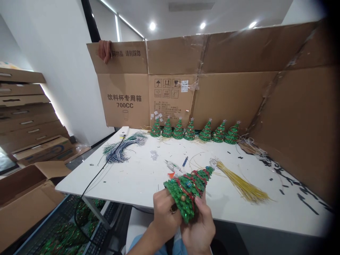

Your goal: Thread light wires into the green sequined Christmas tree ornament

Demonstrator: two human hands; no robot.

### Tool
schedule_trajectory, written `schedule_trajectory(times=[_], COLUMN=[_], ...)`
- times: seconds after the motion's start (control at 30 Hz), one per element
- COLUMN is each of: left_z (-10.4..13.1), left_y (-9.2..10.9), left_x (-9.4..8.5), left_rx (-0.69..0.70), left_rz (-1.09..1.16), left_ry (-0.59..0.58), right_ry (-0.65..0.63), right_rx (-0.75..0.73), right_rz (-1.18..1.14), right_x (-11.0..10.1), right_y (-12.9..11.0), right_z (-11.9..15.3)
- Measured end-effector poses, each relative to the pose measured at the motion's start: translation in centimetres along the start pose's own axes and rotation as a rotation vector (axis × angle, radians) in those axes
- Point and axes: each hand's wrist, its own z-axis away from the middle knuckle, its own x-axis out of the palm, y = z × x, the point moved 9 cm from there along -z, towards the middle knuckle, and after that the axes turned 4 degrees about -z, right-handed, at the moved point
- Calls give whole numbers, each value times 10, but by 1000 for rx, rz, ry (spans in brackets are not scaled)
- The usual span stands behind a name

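Observation:
A small green Christmas tree ornament [187, 189] with red garland and coloured baubles is tilted over the table's front edge, its tip pointing up and right. My left hand [166, 209] is closed at the tree's base, its fingertips hidden beneath or behind it. My right hand [199, 226] grips the tree's lower right side, thumb on the branches. Just beyond the tree lie clear-handled cutters or pliers [174, 166], a blue pen-like tool [185, 161] and a small orange piece [171, 175]. A bundle of yellow wires [243, 180] lies to the right of its tip.
Several finished-looking trees [189, 131] stand in a row against a cardboard screen [170, 56]. Blue and green wires [119, 150] lie left beside a black cable [98, 173]. Black scraps [285, 180] litter the table's right. A crate of trees [66, 233] sits below left.

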Motion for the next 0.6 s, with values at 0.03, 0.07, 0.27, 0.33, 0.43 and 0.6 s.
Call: schedule_trajectory(times=[0.03, 0.07, 0.27, 0.33, 0.43, 0.6], left_z=[0, -1, -4, -4, -4, -4], left_y=[1, 1, 2, 1, 1, 3], left_x=[0, 1, 2, 2, 1, 2], left_rx=[0, -1, 17, 19, 21, 43], left_rz=[12, 28, 74, 73, 65, 69], left_ry=[0, -6, -45, -57, -61, -57], right_ry=[-7, -15, -4, 5, 9, -21], right_rx=[-7, -17, -21, -12, -8, -38], right_rz=[13, 25, 35, 20, 4, 13], right_x=[0, 1, -1, -2, -1, 2], right_y=[-1, -2, -3, -2, 0, -3], right_z=[0, 0, 0, 0, 1, 0])
